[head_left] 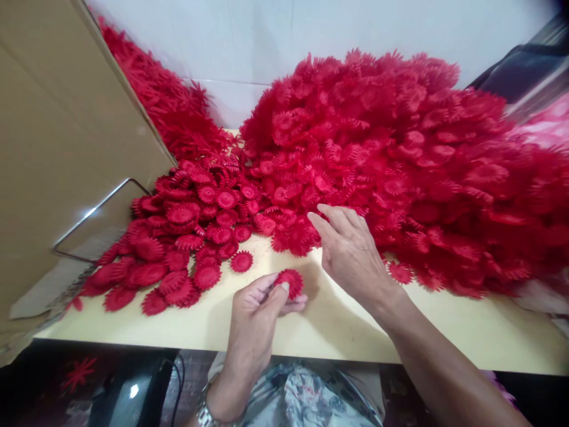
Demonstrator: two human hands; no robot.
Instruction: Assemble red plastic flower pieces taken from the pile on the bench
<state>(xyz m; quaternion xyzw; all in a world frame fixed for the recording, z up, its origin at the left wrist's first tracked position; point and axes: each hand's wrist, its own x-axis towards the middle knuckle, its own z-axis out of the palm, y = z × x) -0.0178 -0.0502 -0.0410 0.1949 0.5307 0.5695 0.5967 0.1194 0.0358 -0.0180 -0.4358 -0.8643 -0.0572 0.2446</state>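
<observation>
A round red artificial flower piece (pixel 290 283) with a fringed edge is pinched between the thumb and fingers of my left hand (pixel 255 314), just above the table's front part. My right hand (pixel 349 246) reaches over the near edge of a big heap of similar red flower pieces (pixel 355 136). Its thumb and fingertips are apart, with nothing visible between them. To the left spreads a lower pile of red fringed discs (pixel 178 237), one single disc (pixel 241 261) lying at its edge nearest my left hand.
A cardboard box panel (pixel 66 130) stands along the left, with a bent metal wire handle (pixel 95 210) beside it. Behind it rise longer-petalled red pieces (pixel 155 89) against a white wall (pixel 240 41). The pale table (pixel 347 332) ends close to my lap.
</observation>
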